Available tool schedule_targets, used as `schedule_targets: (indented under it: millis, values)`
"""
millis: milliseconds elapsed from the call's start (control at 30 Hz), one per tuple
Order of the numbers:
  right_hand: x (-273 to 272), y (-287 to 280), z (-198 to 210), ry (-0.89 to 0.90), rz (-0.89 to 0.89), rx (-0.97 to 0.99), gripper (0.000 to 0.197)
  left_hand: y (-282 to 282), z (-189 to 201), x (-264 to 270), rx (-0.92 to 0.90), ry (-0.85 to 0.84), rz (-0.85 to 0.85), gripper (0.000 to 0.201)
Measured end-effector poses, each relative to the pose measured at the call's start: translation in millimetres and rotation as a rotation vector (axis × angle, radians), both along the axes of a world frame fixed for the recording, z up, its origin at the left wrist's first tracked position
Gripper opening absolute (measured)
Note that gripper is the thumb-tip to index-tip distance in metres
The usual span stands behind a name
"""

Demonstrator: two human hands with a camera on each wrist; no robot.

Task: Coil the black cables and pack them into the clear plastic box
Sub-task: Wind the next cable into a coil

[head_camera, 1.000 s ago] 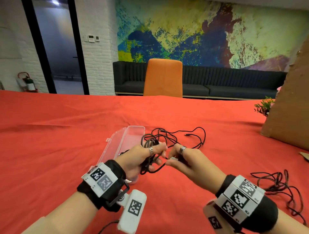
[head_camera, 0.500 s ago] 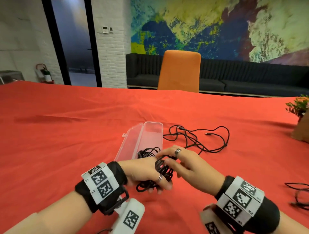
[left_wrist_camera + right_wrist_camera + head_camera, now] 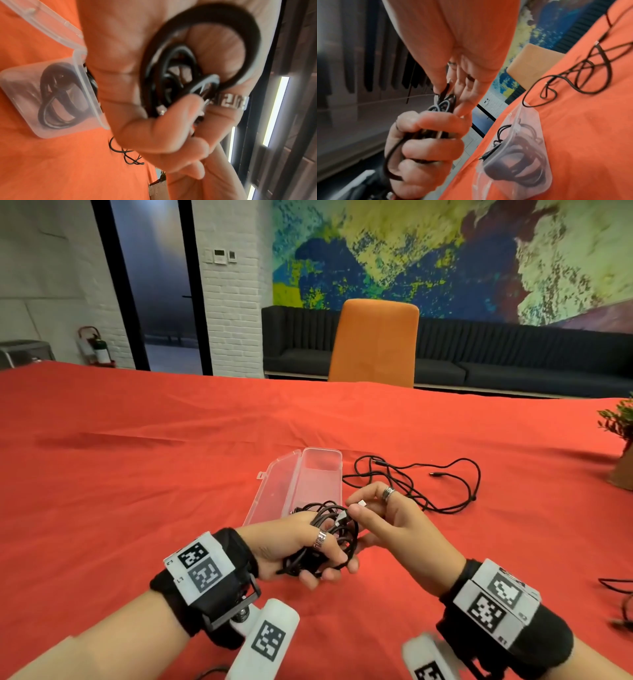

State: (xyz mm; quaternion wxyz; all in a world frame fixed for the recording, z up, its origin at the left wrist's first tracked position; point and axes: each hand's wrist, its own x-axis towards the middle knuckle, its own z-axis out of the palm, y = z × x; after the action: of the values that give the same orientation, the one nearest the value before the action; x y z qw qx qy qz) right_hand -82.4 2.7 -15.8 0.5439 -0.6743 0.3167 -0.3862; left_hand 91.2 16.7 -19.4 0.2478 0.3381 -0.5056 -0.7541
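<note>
- The clear plastic box (image 3: pixel 310 484) lies open on the red surface (image 3: pixel 137 474), its lid folded out to the left; the wrist views show one coiled cable (image 3: pixel 58 97) already packed in its near end.
- The left hand (image 3: pixel 301 549) has dropped lower and nearer the body than half a second ago, its fingers curled round a bundle of black cable (image 3: pixel 329 539) held just in front of the box.
- The right hand (image 3: pixel 387 522) has come off the bundle and now pinches the cable's pale plug end (image 3: pixel 361 503) between thumb and forefinger, just above the loops.
- That suggests the winding is nearly done: the free end is all that remains, likely to be tucked through or round the coil before it goes into the box.
- Right of the box a loose black cable (image 3: pixel 428 477) sprawls uncoiled on the surface, and another (image 3: pixel 620 601) shows at the far right edge, so more coiling remains.
</note>
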Motion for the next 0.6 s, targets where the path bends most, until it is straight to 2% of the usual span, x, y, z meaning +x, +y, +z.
schedule_targets:
  millis: [133,200,300,367,433,500,600]
  values:
    - [-12,-1,0,-0.096,0.097,0.124,0.029,2,1,-1,0.011,0.048,0.011,0.039]
    - [-18,-3,0,-0.134,0.184,0.159,0.044,3,3,-2,-0.004,0.053,0.011,0.038]
    - [-25,-3,2,-0.184,0.295,0.183,0.044,5,8,-5,-0.028,0.062,-0.010,0.036]
    - [-26,-1,4,-0.128,0.277,0.133,0.037,7,10,-6,-0.040,0.075,-0.029,0.038]
    - [-28,0,6,0.063,0.131,-0.095,0.020,8,9,-7,-0.038,0.090,-0.030,0.040]
    - [-29,0,8,0.309,-0.054,-0.517,0.012,7,7,-7,-0.027,0.111,-0.015,0.043]
    - [-28,1,7,0.707,-0.190,-1.207,0.018,5,3,-9,-0.037,0.097,0.011,0.048]
